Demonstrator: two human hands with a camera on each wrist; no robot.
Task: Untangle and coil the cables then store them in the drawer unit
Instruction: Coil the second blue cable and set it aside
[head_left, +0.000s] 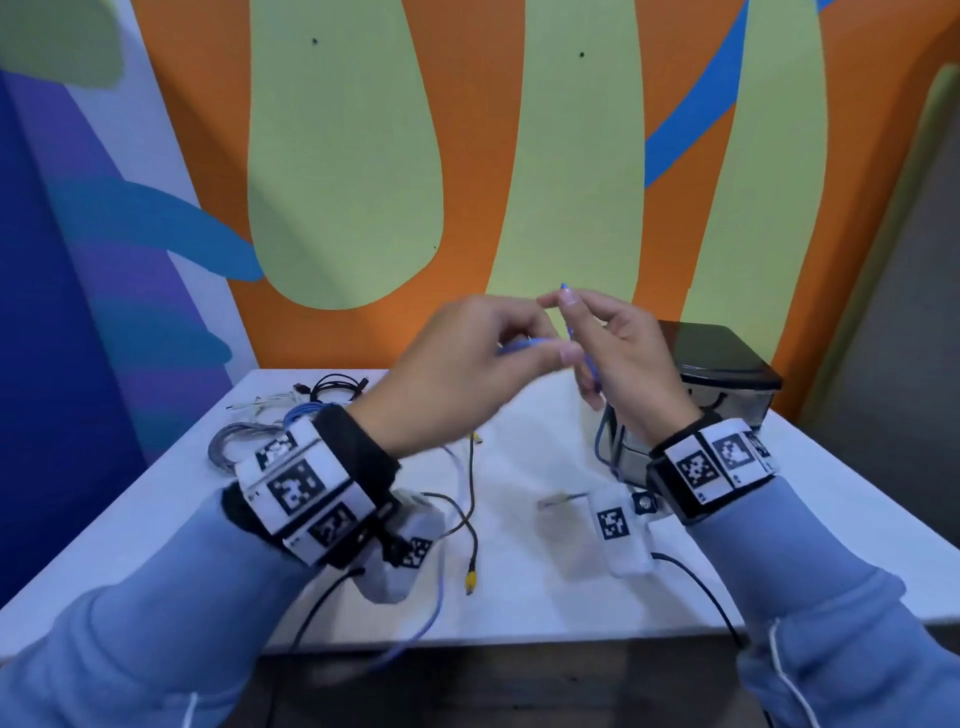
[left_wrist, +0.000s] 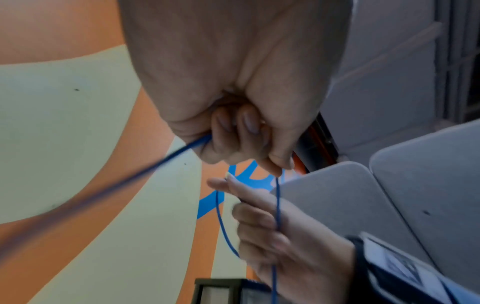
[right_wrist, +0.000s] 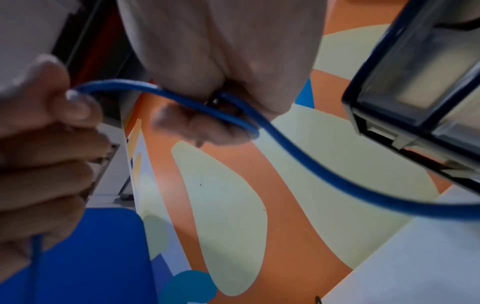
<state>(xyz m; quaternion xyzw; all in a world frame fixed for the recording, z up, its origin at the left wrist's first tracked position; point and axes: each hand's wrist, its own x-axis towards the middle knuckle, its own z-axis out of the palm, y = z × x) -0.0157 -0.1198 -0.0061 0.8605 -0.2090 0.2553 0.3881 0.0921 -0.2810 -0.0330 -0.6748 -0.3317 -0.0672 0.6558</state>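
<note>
Both hands work raised above the white table (head_left: 156, 499). Left hand (head_left: 457, 364), at 9 o'clock of the pair, has its fingers curled round the blue cable (right_wrist: 298, 156); right hand (head_left: 618, 358), at 3 o'clock, pinches the same cable and holds its loops. Step in hand: coiling. Drawer unit (head_left: 727, 374) stands at 2 o'clock; loose cables (head_left: 470, 519) lie at 7 o'clock. The next move calls for feeding another loop into the right hand without twisting.

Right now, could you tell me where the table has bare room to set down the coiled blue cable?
Bare patches on the table: its near-left corner, and its middle between the yellow-tipped cable and the drawer unit. Crowded: the far-left cable pile.
</note>
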